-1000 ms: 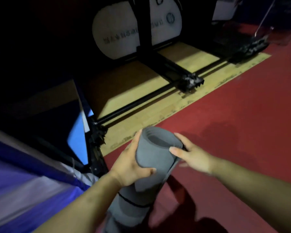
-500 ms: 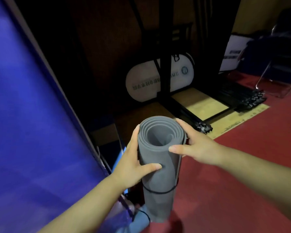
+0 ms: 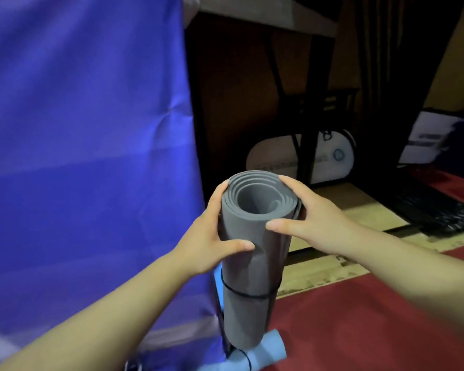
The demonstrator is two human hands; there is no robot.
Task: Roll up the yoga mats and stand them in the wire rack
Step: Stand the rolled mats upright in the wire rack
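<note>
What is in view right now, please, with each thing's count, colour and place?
grey mat: one, grey, rolled, upright at centre
band: one, black, round the grey mat's lower part
blue mat: one, light blue, rolled, lying at the grey mat's foot
cloth panel: one, blue, left
carpet: one, red, lower right
oval sign: one, white, back centre
left hand: one, grips the grey mat
right hand: one, grips the grey mat
</note>
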